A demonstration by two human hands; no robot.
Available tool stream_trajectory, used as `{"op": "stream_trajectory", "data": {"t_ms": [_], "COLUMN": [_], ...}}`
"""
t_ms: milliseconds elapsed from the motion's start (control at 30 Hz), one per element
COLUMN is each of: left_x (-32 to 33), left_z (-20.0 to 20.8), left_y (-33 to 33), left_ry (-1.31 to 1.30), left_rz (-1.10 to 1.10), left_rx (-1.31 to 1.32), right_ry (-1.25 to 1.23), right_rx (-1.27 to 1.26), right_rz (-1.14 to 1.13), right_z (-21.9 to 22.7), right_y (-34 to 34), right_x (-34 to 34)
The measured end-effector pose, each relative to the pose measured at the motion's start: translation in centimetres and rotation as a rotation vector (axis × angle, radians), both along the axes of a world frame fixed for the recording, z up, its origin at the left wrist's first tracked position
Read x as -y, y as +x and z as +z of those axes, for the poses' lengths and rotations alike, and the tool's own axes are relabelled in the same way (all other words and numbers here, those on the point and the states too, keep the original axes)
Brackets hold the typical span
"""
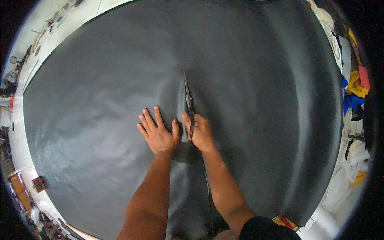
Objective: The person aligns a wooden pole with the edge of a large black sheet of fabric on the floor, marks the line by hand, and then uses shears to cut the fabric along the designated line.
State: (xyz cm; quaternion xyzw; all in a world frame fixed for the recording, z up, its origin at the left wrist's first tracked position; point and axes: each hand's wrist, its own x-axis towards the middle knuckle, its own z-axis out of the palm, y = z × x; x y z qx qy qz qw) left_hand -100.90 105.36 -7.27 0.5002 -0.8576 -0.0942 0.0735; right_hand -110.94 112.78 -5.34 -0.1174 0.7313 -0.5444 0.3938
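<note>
A large sheet of black, slightly shiny material (248, 100) spreads across the table, with soft wrinkles on its left part. My right hand (201, 134) grips the dark handles of a pair of scissors (187, 94), whose blades point away from me over the sheet. Behind the scissors a cut line runs through the sheet toward my body, beside my right forearm. My left hand (161, 136) lies flat on the sheet just left of the scissors, fingers spread and holding nothing.
The white table edge (24, 148) shows along the left, with a small brown block (39, 184) on it. Past the sheet's right side lie yellow cloth (356, 85), blue material (353, 102) and white bundles (338, 192). Long folds ripple the sheet's right part.
</note>
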Motion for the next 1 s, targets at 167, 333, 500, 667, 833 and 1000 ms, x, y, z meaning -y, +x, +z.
{"op": "stream_trajectory", "data": {"t_ms": [167,333,500,667,833,1000], "left_x": [0.1,0.4,0.0,0.0,0.3,0.4], "left_z": [-0.2,0.0,0.1,0.2,0.1,-0.1], "left_y": [0.1,0.1,0.3,0.2,0.5,0.8], "left_ry": [0.014,0.021,0.052,0.092,0.109,0.122], "left_rz": [0.013,-0.01,-0.013,-0.012,-0.006,-0.012], "left_rx": [0.024,0.008,0.017,0.024,0.028,0.005], "right_ry": [0.053,0.019,-0.024,-0.037,-0.048,-0.1], "right_rx": [-0.002,0.144,0.136,0.128,0.112,0.16], "right_rz": [0.002,0.004,-0.006,0.008,0.003,-0.003], "right_z": [-0.3,0.8,-0.3,-0.5,-0.1,-0.2], "right_y": [-3.3,-6.5,-10.9,-15.0,-18.5,-22.5], "right_x": [3.5,8.0,13.2,19.2,25.1,30.2]}}
